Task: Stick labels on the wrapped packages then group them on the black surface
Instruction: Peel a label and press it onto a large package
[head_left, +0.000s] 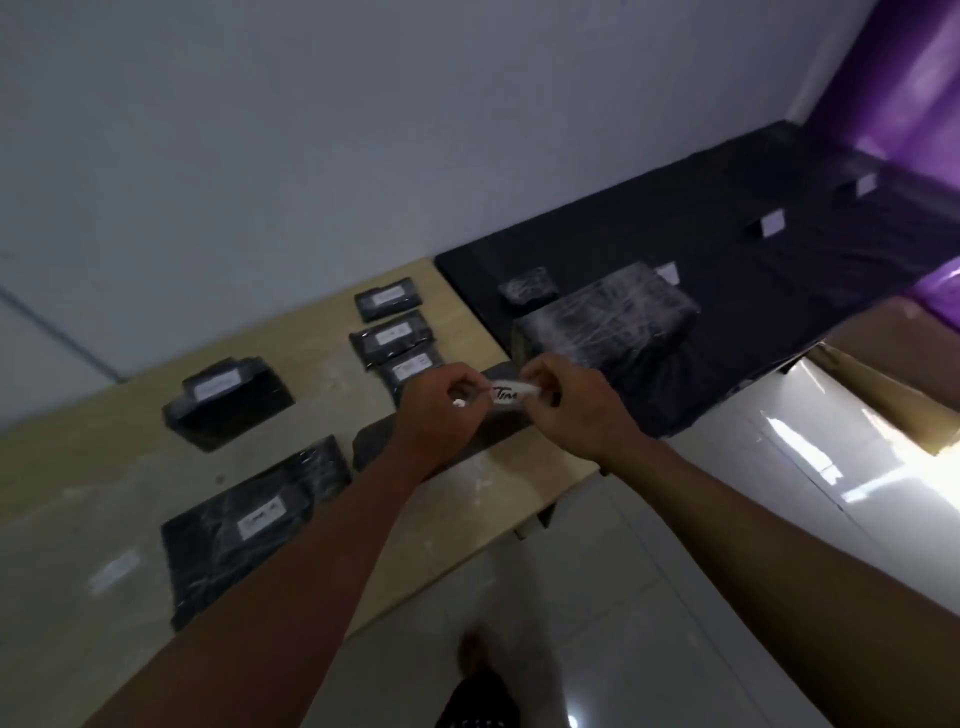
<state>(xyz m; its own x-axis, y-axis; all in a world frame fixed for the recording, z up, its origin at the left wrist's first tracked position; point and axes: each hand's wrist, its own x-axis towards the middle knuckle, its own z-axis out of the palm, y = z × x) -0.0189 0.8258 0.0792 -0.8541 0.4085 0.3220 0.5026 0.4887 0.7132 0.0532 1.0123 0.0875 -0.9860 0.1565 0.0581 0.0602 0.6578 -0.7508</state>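
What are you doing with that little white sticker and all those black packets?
A person holds a white label between both hands, the left hand and the right hand each pinching an end. It has handwriting on it. Below the hands lies a dark wrapped package on the wooden table. Several labelled packages sit on that table, and a big wrapped package rests on the black surface.

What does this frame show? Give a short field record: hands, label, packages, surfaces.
left hand: pinches label's left end
right hand: pinches label's right end
label: white, handwritten, held above the tan table
table packages: six dark wrapped; five labelled, e.g. flat package
black surface: big package, several smaller ones
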